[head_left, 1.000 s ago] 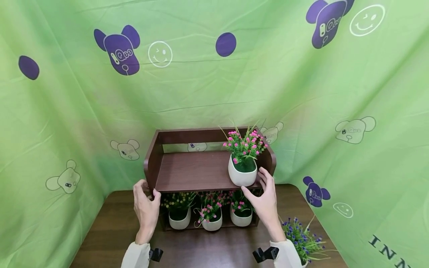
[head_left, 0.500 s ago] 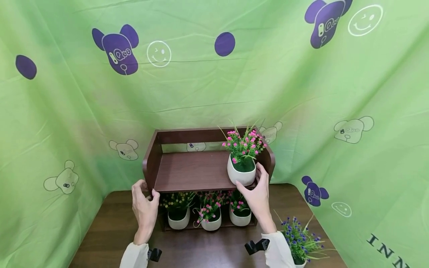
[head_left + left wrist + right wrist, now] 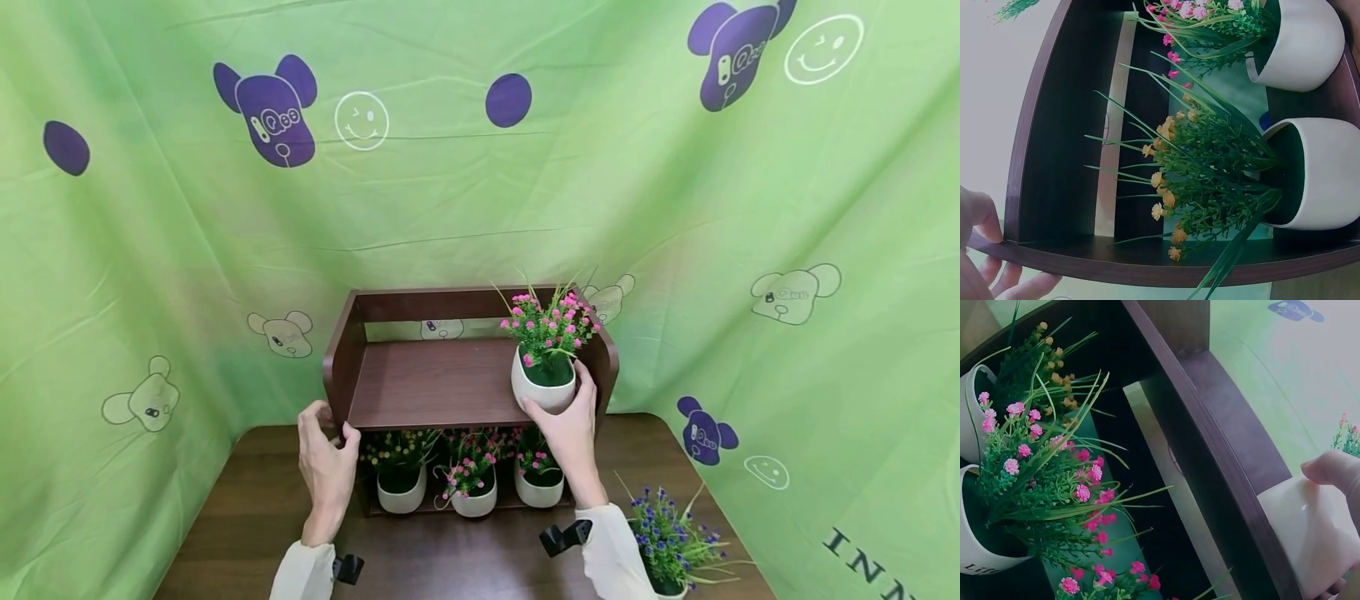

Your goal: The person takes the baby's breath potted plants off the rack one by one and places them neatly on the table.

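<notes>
A dark brown two-tier shelf (image 3: 431,387) stands on the table. My left hand (image 3: 327,471) grips its left side panel by the front edge; in the left wrist view the thumb (image 3: 982,215) lies on the inner side of the board and the other fingers on the outer side. On the right end of the top tier sits a white pot with pink flowers (image 3: 534,393). My right hand (image 3: 570,437) holds this pot, thumb at the front and fingers round its right side. The right wrist view shows the thumb against the white pot wall (image 3: 1304,531).
Beneath the top board stand a yellow-flowered pot (image 3: 401,498) and two pink-flowered pots, one in the middle (image 3: 476,502) and one to the right (image 3: 538,494). A blue-flowered plant (image 3: 663,533) stands on the table (image 3: 247,508) at right. Green printed cloth (image 3: 450,208) hangs behind.
My right hand has moved left and closed from a loose reach beside the pink-flowered pot to a hold on it. The left hand stays on the shelf's side panel.
</notes>
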Tool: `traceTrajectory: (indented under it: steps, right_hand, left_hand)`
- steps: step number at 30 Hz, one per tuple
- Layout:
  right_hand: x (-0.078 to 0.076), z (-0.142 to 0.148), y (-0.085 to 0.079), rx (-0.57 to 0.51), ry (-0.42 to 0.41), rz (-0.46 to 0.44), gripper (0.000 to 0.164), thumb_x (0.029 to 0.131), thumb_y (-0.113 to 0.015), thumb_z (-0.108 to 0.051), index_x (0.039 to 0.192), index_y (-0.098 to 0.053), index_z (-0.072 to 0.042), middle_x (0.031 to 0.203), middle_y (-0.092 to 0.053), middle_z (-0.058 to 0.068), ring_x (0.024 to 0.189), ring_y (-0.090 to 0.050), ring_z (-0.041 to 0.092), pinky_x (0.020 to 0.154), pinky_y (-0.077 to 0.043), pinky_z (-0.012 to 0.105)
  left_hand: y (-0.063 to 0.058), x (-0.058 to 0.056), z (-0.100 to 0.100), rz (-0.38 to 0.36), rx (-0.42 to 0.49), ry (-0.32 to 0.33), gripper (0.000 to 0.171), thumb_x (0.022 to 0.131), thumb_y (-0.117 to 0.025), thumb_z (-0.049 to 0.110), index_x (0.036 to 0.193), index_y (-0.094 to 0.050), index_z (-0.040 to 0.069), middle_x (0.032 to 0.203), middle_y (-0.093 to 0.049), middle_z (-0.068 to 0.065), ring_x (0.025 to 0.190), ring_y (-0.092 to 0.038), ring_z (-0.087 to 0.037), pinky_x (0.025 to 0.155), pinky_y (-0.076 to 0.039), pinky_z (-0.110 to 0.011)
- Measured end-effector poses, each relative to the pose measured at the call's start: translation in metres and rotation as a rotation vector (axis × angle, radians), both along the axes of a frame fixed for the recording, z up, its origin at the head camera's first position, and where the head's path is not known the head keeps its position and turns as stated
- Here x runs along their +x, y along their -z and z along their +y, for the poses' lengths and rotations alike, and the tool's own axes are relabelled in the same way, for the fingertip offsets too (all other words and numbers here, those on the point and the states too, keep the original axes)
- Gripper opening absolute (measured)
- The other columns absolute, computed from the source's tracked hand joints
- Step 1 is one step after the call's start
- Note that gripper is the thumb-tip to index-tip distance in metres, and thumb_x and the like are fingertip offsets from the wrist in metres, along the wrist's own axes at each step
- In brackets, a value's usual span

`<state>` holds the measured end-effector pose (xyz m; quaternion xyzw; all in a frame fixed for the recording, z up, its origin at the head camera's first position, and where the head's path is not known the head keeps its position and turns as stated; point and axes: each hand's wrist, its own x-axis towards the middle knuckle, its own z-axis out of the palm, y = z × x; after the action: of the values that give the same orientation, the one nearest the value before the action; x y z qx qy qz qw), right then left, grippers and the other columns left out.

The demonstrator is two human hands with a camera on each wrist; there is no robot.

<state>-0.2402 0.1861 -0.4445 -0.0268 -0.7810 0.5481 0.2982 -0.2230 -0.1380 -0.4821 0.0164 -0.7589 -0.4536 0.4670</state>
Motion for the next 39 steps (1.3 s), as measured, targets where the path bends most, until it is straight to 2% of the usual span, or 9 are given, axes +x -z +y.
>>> traceTrajectory:
  steps: [6, 14, 33, 39]
  right_hand:
    - [-0.0028, -0.0037, -0.0008, -0.016, 0.023, 0.007, 0.103, 0.078, -0.091, -0.018, 0.161, -0.031, -0.003, 0.160, -0.036, 0.023, 0.144, -0.039, 0.039, 0.117, -0.032, 0.057]
    - [-0.0004, -0.0063, 0.0008, -0.057, 0.058, 0.014, 0.096, 0.076, -0.093, -0.015, 0.154, -0.039, -0.002, 0.152, -0.042, 0.024, 0.138, -0.044, 0.039, 0.115, -0.034, 0.056]
    - [0.0017, -0.0080, 0.0025, -0.104, 0.080, 0.024, 0.093, 0.074, -0.096, -0.013, 0.151, -0.044, -0.004, 0.149, -0.046, 0.021, 0.136, -0.047, 0.035, 0.113, -0.036, 0.053]
    - [0.0048, -0.0104, 0.0037, -0.136, 0.087, 0.058, 0.091, 0.073, -0.097, -0.013, 0.150, -0.048, -0.005, 0.146, -0.051, 0.019, 0.134, -0.051, 0.032, 0.111, -0.039, 0.050]
  left_hand:
    - [0.0000, -0.0002, -0.0006, -0.001, -0.002, 0.003, 0.041, 0.086, -0.064, -0.009, 0.124, -0.054, 0.001, 0.104, -0.057, -0.018, 0.089, -0.062, -0.027, 0.072, -0.044, -0.001]
    - [-0.0001, 0.0011, -0.0005, -0.011, -0.007, 0.001, 0.042, 0.086, -0.065, -0.008, 0.125, -0.054, 0.001, 0.104, -0.057, -0.019, 0.088, -0.063, -0.028, 0.071, -0.043, -0.002]
    - [-0.0007, 0.0016, -0.0003, -0.016, -0.006, -0.003, 0.041, 0.086, -0.065, -0.008, 0.125, -0.054, 0.001, 0.104, -0.057, -0.018, 0.090, -0.062, -0.028, 0.072, -0.043, -0.002]
    - [-0.0015, 0.0019, -0.0011, -0.024, -0.007, 0.006, 0.041, 0.087, -0.065, -0.008, 0.125, -0.054, 0.002, 0.104, -0.057, -0.018, 0.090, -0.062, -0.028, 0.072, -0.044, -0.002]
